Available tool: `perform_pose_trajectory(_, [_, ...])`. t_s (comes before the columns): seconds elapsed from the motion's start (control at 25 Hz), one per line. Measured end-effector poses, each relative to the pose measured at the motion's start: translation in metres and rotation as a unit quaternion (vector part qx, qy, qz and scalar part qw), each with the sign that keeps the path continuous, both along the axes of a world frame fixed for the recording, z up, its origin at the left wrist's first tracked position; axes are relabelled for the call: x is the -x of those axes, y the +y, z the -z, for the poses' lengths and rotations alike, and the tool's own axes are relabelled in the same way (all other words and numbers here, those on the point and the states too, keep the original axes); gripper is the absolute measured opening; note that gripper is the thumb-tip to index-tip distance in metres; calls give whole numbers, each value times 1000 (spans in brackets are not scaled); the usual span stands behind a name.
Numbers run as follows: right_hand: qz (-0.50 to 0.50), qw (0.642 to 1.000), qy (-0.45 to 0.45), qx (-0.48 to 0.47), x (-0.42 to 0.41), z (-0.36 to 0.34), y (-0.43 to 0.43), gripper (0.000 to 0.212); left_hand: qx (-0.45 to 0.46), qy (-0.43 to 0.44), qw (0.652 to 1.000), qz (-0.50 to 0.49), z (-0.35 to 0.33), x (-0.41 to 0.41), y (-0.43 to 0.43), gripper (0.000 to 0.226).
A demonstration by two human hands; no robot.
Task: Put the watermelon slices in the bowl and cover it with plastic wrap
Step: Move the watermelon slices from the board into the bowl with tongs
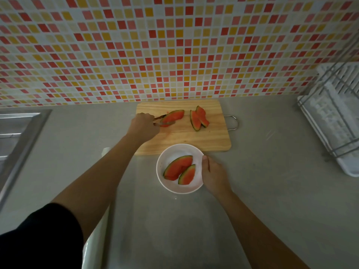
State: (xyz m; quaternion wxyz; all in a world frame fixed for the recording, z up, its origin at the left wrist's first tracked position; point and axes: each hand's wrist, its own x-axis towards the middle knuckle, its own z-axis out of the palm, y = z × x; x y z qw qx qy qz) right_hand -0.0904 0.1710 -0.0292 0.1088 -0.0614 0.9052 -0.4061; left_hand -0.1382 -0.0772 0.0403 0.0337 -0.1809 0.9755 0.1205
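Left hand (142,124) grips tongs (162,121) clamped on watermelon slice (173,117) at cutting board (182,131) far left. Two slices (199,119) lie right on board. Right hand (212,174) clasps white bowl (167,162) rim, near; two slices (179,169) inside.

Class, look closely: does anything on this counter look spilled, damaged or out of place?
Nothing much. Only a faint pinkish juice smear marks the wooden cutting board near the left hand, which grips tongs on a watermelon slice.

counter (262,191) | holds: cutting board (194,139), bowl (165,158), dish rack (330,117)
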Motion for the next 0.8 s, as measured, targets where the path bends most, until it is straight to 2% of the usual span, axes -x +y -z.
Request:
perform_pose_trajectory(0.2, [2, 1000, 3, -10, -1, 0, 0, 38, -35, 32, 999, -11, 7, 1, 4, 29])
perform_pose_trajectory(0.36, [2, 1000, -4, -11, 0, 0, -1, 38, -156, 55, 982, -91, 7, 6, 4, 24])
perform_pose_trajectory(0.52, [4, 1000, -5, -4, 1, -1, -1, 38, -294, 82, 934, -184, 9, 6, -2, 16])
perform_pose_trajectory(0.68, [6, 1000, -1, -5, 0, -2, -1, 39, -350, 81, 906, -225, 12, 3, -5, 12])
perform_pose_trajectory(0.8, [1, 1000, 4, -10, 1, -1, -1, 41, -444, 73, 848, -279, 15, 4, -8, 13])
